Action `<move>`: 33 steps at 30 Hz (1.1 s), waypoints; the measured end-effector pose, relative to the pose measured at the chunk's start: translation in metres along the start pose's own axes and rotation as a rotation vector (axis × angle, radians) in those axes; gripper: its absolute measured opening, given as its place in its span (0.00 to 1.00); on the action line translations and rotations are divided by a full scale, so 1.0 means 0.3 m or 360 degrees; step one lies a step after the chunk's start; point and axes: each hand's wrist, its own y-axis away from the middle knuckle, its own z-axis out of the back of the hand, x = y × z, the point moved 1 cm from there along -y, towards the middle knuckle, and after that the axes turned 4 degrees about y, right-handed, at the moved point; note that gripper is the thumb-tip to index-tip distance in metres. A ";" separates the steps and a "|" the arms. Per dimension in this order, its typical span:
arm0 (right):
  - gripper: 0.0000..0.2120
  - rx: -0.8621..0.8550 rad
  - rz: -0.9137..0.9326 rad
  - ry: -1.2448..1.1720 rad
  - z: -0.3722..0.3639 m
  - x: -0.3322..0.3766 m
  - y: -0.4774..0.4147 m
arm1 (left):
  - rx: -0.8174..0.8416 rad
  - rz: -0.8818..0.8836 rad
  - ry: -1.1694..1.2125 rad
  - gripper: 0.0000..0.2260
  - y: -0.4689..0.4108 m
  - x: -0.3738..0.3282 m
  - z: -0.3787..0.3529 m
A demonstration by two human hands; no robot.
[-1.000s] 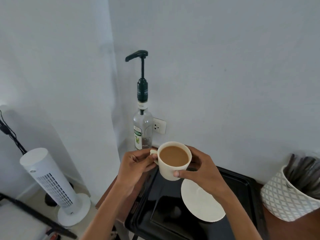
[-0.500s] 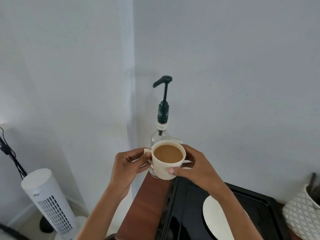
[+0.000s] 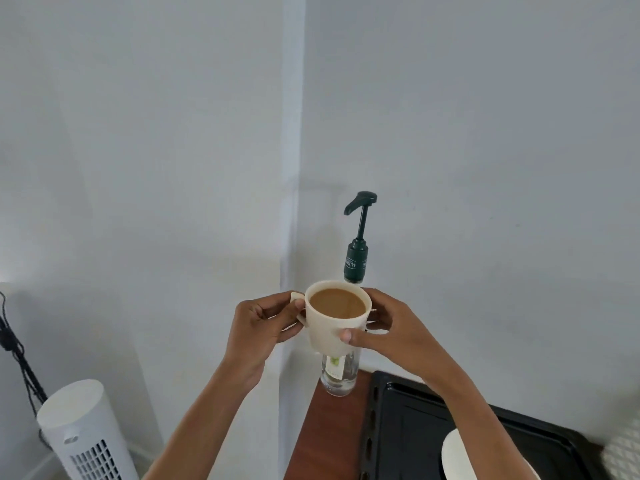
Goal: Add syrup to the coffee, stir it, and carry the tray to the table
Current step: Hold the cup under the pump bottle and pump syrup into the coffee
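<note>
A cream cup [image 3: 330, 332] full of light brown coffee is held in the air in front of the syrup bottle. My left hand [image 3: 261, 325] pinches its handle on the left. My right hand [image 3: 388, 329] wraps its right side, thumb on the front. The clear syrup bottle [image 3: 339, 375] stands on the brown counter just behind and below the cup, which hides its middle. The bottle's dark green pump [image 3: 358, 237] rises above the cup's far rim, spout pointing left. A black tray [image 3: 415, 431] with a white saucer [image 3: 453, 459] lies at lower right.
The brown counter [image 3: 329, 441] ends at a wall corner on the left. A white tower fan [image 3: 81, 431] and a black cable stand on the floor at lower left. A patterned white pot [image 3: 623, 455] shows at the right edge.
Both hands have lifted the cup off the saucer and carried it left and up, to the front of the syrup bottle. The view has tilted upward.
</note>
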 end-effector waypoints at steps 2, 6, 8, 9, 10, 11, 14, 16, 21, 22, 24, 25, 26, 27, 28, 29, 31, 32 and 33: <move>0.31 0.0072 -0.0011 0.0067 0.054 0.030 -0.011 | -0.0017 0.0000 0.0029 0.08 -0.022 -0.014 0.006; 0.19 -0.0183 -0.0016 0.0204 0.230 0.125 -0.054 | -0.0006 -0.0022 0.0042 0.07 -0.060 -0.046 0.014; 0.12 -0.0376 0.0053 0.0308 0.295 0.194 -0.106 | 0.0010 -0.0029 0.0051 0.07 -0.078 -0.059 0.013; 0.10 -0.0421 0.0095 0.0367 0.313 0.233 -0.140 | 0.0009 -0.0029 0.0064 0.07 -0.087 -0.066 0.013; 0.10 -0.0438 0.0135 0.0433 0.323 0.272 -0.178 | 0.0010 -0.0032 0.0076 0.07 -0.096 -0.073 0.014; 0.11 -0.0436 0.0163 0.0508 0.327 0.309 -0.219 | 0.0017 -0.0036 0.0086 0.07 -0.104 -0.080 0.013; 0.16 -0.0356 0.0126 0.0714 0.313 0.393 -0.336 | 0.0032 -0.0047 0.0118 0.08 -0.126 -0.100 0.009; 0.22 -0.0226 0.0031 0.0735 0.292 0.420 -0.401 | 0.0025 -0.0056 0.0127 0.08 -0.141 -0.114 0.004; 0.30 0.0021 -0.0179 0.0724 0.242 0.429 -0.512 | 0.0013 -0.0064 0.0157 0.07 -0.165 -0.147 -0.017; 0.32 0.0077 -0.0221 0.0716 0.233 0.425 -0.529 | 0.0013 -0.0068 0.0160 0.07 -0.167 -0.154 -0.022; 0.34 0.0205 -0.0295 0.0701 0.217 0.415 -0.555 | 0.0024 -0.0083 0.0151 0.07 -0.169 -0.167 -0.029; 0.36 0.0262 -0.0328 0.0700 0.211 0.408 -0.564 | 0.0030 -0.0089 0.0147 0.07 -0.170 -0.173 -0.032; 0.36 0.0308 -0.0353 0.0702 0.205 0.401 -0.572 | 0.0033 -0.0096 0.0149 0.07 -0.171 -0.177 -0.035; 0.37 0.0342 -0.0371 0.0704 0.201 0.393 -0.579 | 0.0035 -0.0101 0.0153 0.06 -0.171 -0.182 -0.037; 0.37 0.0360 -0.0383 0.0701 0.198 0.385 -0.584 | 0.0036 -0.0105 0.0157 0.06 -0.171 -0.185 -0.040; 0.38 0.0366 -0.0392 0.0692 0.198 0.377 -0.588 | 0.0037 -0.0107 0.0160 0.07 -0.170 -0.188 -0.044; 0.37 0.0362 -0.0397 0.0672 0.202 0.362 -0.596 | 0.0037 -0.0113 0.0166 0.08 -0.169 -0.193 -0.049; 0.37 0.0358 -0.0395 0.0665 0.204 0.357 -0.599 | 0.0036 -0.0114 0.0162 0.09 -0.170 -0.195 -0.050; 0.36 0.0355 -0.0392 0.0656 0.206 0.353 -0.601 | 0.0034 -0.0115 0.0155 0.09 -0.170 -0.196 -0.050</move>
